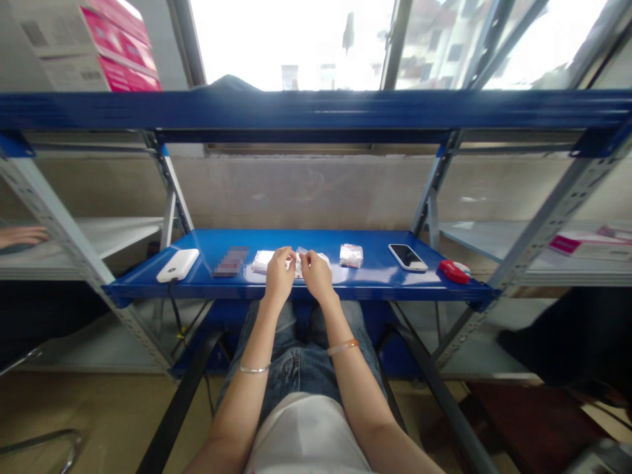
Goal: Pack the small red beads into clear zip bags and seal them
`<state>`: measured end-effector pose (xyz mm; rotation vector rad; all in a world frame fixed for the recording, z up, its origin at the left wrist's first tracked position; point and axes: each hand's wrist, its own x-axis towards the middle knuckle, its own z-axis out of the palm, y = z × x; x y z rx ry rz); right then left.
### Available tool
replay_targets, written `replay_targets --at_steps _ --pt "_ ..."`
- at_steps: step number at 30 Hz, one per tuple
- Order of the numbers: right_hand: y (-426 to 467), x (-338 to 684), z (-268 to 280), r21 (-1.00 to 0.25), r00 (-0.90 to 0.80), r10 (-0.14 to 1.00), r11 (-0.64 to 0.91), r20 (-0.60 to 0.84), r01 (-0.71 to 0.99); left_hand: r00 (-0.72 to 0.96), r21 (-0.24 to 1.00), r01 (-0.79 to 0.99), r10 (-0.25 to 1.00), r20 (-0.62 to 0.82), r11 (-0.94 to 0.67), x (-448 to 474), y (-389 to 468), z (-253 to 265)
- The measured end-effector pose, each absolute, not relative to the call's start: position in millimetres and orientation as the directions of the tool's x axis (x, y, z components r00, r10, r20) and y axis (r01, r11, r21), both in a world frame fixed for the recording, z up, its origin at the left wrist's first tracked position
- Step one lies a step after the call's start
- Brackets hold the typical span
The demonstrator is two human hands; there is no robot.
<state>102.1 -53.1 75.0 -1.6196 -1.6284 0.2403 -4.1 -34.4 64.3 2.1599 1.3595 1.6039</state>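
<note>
Above the front of the blue shelf top (pixel 296 238), my left hand (pixel 280 271) and my right hand (pixel 316 271) almost meet, fingers pinched. Between their fingertips is a small clear plastic bag (pixel 299 251), partly hidden by the fingers; its contents are too small to make out. A flat white stack (pixel 261 261) lies just left of my left hand. Some white material shows behind my right hand, mostly covered by it. Further right sits a pile of small clear-wrapped packets (pixel 351 255), apart from my hands.
Left on the shelf lie a white power bank (pixel 178 265) with a black cable and a blurred-out flat item (pixel 232 261). A phone (pixel 407 257) and a red-and-white object (pixel 455 270) lie right. A blue upper beam (pixel 316 110) crosses ahead. Another person's hand (pixel 22 236) rests far left.
</note>
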Motion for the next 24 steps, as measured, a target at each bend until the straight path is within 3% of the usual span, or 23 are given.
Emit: replay_targets --at_steps 7,11,14,16,24 --pt "-56 106 76 -0.643 0.093 0.864 0.292 0.495 0.708 0.127 0.432 0.768 0.773 0.622 -0.473 -5 -41 69" --pt "-55 107 78 -0.788 0.074 0.896 0.343 0.438 0.512 0.125 0.378 0.816 0.772 0.623 -0.437 -9 -43 71" --pt "-54 109 81 -0.964 0.022 0.985 0.163 0.171 0.208 0.095 0.35 0.852 0.772 0.629 -0.39 -12 -43 72" --pt "-54 110 83 -0.998 -0.021 0.999 0.031 0.03 0.049 0.099 0.332 0.862 0.77 0.631 -0.382 -12 -43 71" --pt "-42 115 73 -0.942 -0.24 0.97 -0.11 -0.032 -0.319 0.275 0.268 0.801 0.726 0.63 -0.536 -8 -43 72"
